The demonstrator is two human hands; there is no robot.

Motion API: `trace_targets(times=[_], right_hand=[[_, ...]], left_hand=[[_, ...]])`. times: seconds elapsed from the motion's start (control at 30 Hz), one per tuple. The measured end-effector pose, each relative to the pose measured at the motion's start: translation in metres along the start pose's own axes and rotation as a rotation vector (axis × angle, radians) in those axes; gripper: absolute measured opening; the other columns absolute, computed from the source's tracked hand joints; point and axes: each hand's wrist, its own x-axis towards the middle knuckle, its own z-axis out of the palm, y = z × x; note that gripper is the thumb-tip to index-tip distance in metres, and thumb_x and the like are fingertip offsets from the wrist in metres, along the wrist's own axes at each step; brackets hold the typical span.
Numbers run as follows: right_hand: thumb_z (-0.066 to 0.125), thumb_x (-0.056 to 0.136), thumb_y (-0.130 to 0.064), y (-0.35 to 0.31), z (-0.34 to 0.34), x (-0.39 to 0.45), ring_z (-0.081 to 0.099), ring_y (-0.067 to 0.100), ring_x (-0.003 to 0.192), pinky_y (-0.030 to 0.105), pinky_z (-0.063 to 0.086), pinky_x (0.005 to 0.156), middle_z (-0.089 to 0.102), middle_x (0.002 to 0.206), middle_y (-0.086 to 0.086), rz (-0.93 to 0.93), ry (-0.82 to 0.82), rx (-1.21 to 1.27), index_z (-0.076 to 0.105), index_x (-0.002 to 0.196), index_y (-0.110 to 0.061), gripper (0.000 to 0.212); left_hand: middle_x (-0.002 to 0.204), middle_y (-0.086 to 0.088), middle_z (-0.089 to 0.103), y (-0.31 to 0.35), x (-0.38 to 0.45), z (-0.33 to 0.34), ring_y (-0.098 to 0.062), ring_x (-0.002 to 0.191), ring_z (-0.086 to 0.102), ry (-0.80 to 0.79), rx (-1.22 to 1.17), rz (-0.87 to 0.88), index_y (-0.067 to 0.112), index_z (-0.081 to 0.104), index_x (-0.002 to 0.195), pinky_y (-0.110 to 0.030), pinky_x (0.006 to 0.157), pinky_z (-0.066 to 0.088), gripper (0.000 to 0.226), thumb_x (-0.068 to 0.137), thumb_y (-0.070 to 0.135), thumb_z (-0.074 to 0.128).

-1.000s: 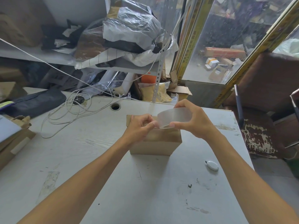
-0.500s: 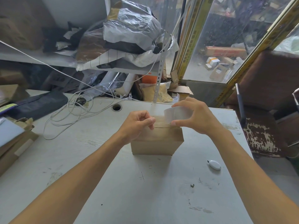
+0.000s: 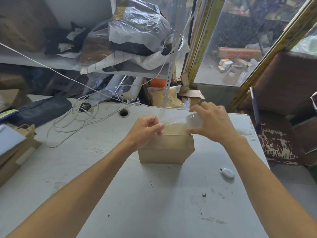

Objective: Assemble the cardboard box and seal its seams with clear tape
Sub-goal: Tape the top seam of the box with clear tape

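Note:
A small brown cardboard box (image 3: 165, 148) stands on the white table (image 3: 120, 194), its top flaps closed with a seam running left to right. My right hand (image 3: 211, 125) grips a roll of clear tape (image 3: 193, 120) above the box's right top edge. My left hand (image 3: 145, 130) pinches the free end of the tape at the box's left top edge. A clear strip (image 3: 173, 121) stretches between the two hands just over the box top.
A small white cutter (image 3: 227, 173) lies on the table right of the box. White cable (image 3: 73, 121) coils at the back left near a round desk hole (image 3: 123, 113). Flat cardboard (image 3: 15, 152) sits at the left edge. Cluttered shelves stand behind; a brown chair (image 3: 283, 117) at right.
My hands have drawn apart, the right one carrying the roll rightward, so a longer strip of tape now spans the box top. The box stays in place.

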Motion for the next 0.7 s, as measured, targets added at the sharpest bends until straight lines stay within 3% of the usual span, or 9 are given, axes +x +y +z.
trace_targets(times=[0.13, 0.3, 0.4, 0.53, 0.7], right_hand=[[0.077, 0.065, -0.066, 0.011, 0.000, -0.001, 0.046, 0.015, 0.097, 0.040, 0.040, 0.087, 0.061, 0.108, -0.003, 0.009, 0.045, 0.138, 0.057, 0.115, -0.026, 0.068], [0.081, 0.065, -0.058, 0.021, 0.004, -0.010, 0.045, 0.013, 0.100, 0.034, 0.047, 0.082, 0.054, 0.108, -0.008, 0.033, 0.011, 0.367, 0.057, 0.121, -0.030, 0.066], [0.083, 0.068, -0.049, 0.029, 0.006, -0.015, 0.046, 0.013, 0.104, 0.028, 0.046, 0.082, 0.049, 0.111, -0.011, 0.024, 0.018, 0.472, 0.059, 0.120, -0.032, 0.060], [0.084, 0.071, -0.043, 0.040, 0.009, -0.022, 0.043, 0.001, 0.103, 0.017, 0.036, 0.084, 0.049, 0.114, -0.019, 0.011, 0.026, 0.504, 0.060, 0.118, -0.034, 0.054], [0.084, 0.072, -0.042, 0.044, 0.009, -0.029, 0.046, 0.008, 0.105, 0.031, 0.041, 0.088, 0.055, 0.118, -0.013, -0.024, 0.040, 0.442, 0.061, 0.121, -0.032, 0.055]], left_hand=[[0.061, 0.006, 0.064, -0.001, 0.000, -0.003, -0.019, 0.073, 0.063, 0.020, -0.011, -0.030, 0.017, 0.058, 0.070, -0.041, 0.089, 0.048, 0.023, 0.093, 0.021, 0.063], [0.062, 0.005, 0.053, -0.004, 0.002, -0.003, -0.006, 0.057, 0.051, 0.035, -0.015, -0.045, 0.013, 0.056, 0.072, -0.024, 0.065, 0.045, 0.025, 0.096, 0.015, 0.063], [0.059, 0.012, 0.051, -0.006, 0.004, -0.003, -0.005, 0.057, 0.049, 0.038, 0.013, -0.048, 0.016, 0.055, 0.071, -0.029, 0.067, 0.045, 0.024, 0.091, 0.026, 0.064], [0.058, 0.013, 0.051, -0.007, 0.005, 0.001, -0.007, 0.058, 0.048, 0.053, 0.091, -0.026, 0.018, 0.057, 0.070, -0.032, 0.066, 0.044, 0.026, 0.094, 0.021, 0.066], [0.057, 0.010, 0.048, -0.009, 0.003, 0.010, -0.005, 0.053, 0.040, 0.078, 0.168, -0.006, 0.016, 0.061, 0.073, -0.017, 0.053, 0.033, 0.023, 0.088, 0.027, 0.074]])
